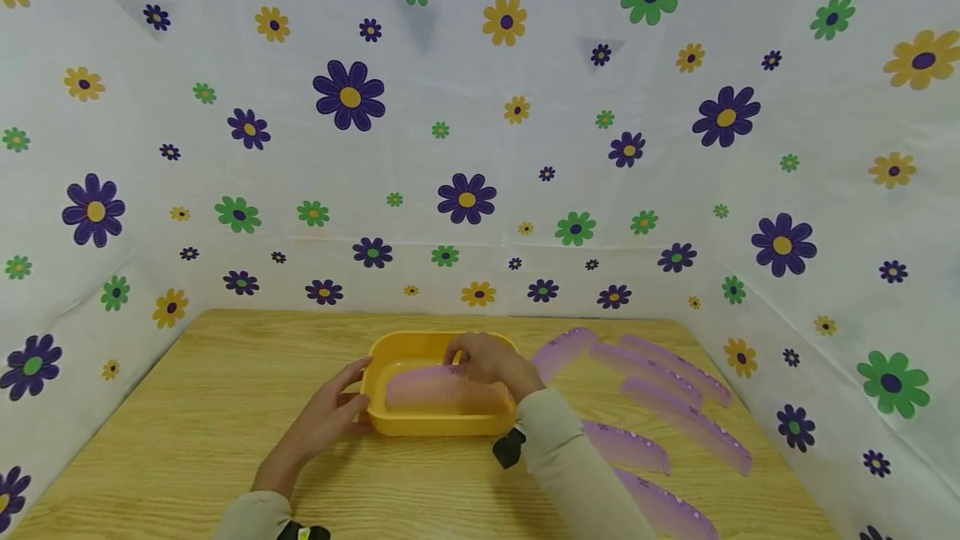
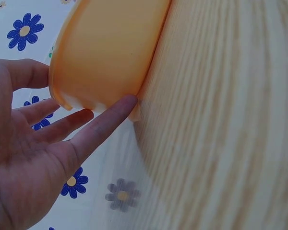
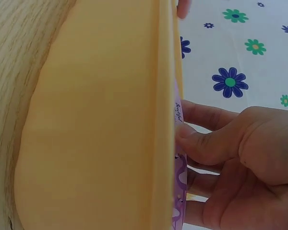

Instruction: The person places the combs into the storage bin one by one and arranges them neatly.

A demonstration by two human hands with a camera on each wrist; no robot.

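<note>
A yellow plastic tub (image 1: 442, 425) stands on the wooden table in the head view. Inside it, a translucent purple comb (image 1: 418, 386) lies lengthwise, its teeth toward the front wall. My right hand (image 1: 491, 359) reaches over the tub and pinches the comb's spine between thumb and fingers. In the right wrist view, the tub wall hides most of that comb (image 3: 179, 191). At the tub's left end, my left hand (image 1: 330, 415) touches the outer wall and rim with spread, fairly straight fingers, also plain in the left wrist view.
Several more purple combs (image 1: 686, 423) lie spread over the right side of the table (image 1: 225, 407), some partly behind my right sleeve. A white cloth (image 1: 420, 157) with printed flowers surrounds the table at the back and both sides.
</note>
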